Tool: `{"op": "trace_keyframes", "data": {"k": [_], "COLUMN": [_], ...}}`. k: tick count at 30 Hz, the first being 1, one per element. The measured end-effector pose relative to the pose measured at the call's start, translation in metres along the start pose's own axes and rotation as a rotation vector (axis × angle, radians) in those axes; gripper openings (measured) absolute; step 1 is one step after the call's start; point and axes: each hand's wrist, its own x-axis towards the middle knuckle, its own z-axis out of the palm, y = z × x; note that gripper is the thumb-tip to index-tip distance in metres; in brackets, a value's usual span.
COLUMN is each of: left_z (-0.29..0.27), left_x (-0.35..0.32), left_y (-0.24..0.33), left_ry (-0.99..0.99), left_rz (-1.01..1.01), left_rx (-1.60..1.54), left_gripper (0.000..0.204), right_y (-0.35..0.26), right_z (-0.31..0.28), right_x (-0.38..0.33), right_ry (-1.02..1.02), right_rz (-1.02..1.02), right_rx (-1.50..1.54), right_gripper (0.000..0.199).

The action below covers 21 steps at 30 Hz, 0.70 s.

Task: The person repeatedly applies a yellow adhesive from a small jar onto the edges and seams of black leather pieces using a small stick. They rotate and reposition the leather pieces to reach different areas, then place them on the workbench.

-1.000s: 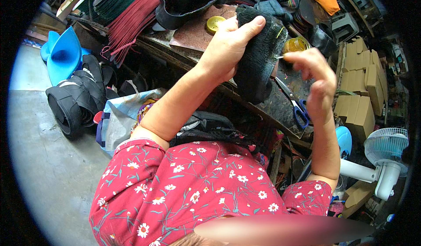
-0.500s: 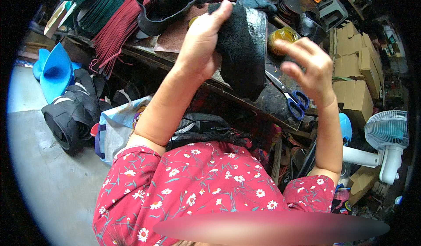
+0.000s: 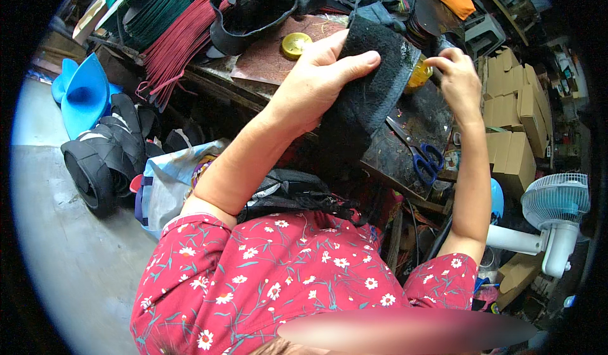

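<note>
My left hand (image 3: 323,79) grips a black fuzzy fabric piece (image 3: 373,82), thumb on its upper face. A greyish band runs along the piece's right edge, and its lower part hangs over the bench edge. My right hand (image 3: 459,82) is raised at the jar of yellow stuff (image 3: 418,76), its thumb and fingertips drawn together at the jar's top. Whatever the fingertips hold, if anything, is too small to make out. The fabric hides part of the jar. Below the jar lie blue-handled scissors (image 3: 425,162), their blades partly covered by the fabric.
A round yellow lid (image 3: 295,46) rests on a reddish-brown sheet (image 3: 259,63). Black bands (image 3: 253,13) and bundles of red cords (image 3: 180,44) lie at the back left. Cardboard boxes (image 3: 510,146) and a white fan (image 3: 555,206) stand at right. A bag (image 3: 168,187) is at lower left.
My right hand has moved up to the jar, its fingers going from spread to drawn together. The fabric in my left hand has shifted right and tilted, uncovering the yellow lid.
</note>
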Motion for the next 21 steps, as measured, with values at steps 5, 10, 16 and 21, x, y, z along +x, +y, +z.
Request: {"op": "trace_keyframes", "data": {"k": [5,10,16,21], "left_z": [-0.003,0.002,0.005,-0.001], "left_x": [0.002,0.005,0.004,0.005], "left_y": [-0.006,-0.008,-0.010,-0.007], "left_ry": [-0.006,0.008,-0.006,0.047], "left_rz": [0.003,0.048,0.053,-0.016], "left_rx": [-0.007,0.018,-0.005,0.006], "left_gripper": [0.027,0.027,0.026,0.022], "right_y": [-0.006,-0.043,-0.096,-0.108], "right_z": [-0.022,-0.063,-0.070,-0.066], "right_x": [-0.010,-0.003,-0.010,-0.021], "right_ry": [-0.264,-0.061,-0.288,-0.341], "right_rz": [0.032,0.134,0.266,0.221], "right_rx": [-0.041,1.032,1.451,1.479], "right_gripper": [0.034,0.043,0.066,0.065]}}
